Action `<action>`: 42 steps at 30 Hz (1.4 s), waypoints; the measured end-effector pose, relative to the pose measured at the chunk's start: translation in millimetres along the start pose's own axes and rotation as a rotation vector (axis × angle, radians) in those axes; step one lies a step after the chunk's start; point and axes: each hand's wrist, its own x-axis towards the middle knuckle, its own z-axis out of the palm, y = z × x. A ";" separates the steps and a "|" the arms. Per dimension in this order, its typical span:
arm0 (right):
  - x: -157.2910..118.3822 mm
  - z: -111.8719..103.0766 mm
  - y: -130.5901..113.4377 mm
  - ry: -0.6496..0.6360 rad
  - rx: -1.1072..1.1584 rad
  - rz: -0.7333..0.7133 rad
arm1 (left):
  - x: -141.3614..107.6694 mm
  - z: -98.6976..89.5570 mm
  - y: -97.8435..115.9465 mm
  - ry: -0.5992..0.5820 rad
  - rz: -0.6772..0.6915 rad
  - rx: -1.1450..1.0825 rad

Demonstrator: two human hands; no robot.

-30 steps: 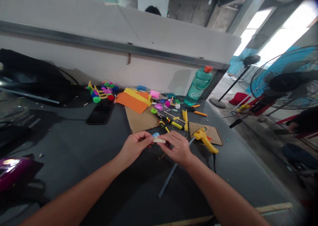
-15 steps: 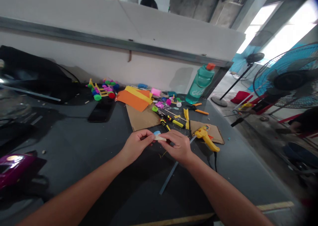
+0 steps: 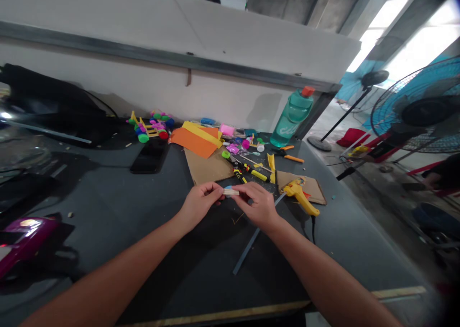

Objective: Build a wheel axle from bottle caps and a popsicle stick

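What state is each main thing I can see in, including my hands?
Left hand: closed, pinching the pale piece
Right hand: closed, pinching its other end
Pale piece: held between both hands
Phone: lying flat, screen dark
Bottle: standing, cap on
Glue gun: lying down, cord attached; heat can't be told
Orange-handled tool: handles spread

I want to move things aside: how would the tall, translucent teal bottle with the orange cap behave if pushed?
The teal bottle could tip if pushed high up, being much taller than wide. Its smooth, rounded sides may feel slippery, and it might roll once down.
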 end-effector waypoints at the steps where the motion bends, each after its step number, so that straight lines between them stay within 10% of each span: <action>1: 0.0 0.0 0.1 0.003 0.002 0.012 | 0.5 0.0 -0.6 -0.002 -0.001 -0.007; 42: 0.3 -1.4 1.9 0.012 0.063 -0.007 | 2.2 -3.4 -2.0 -0.095 -0.027 -0.060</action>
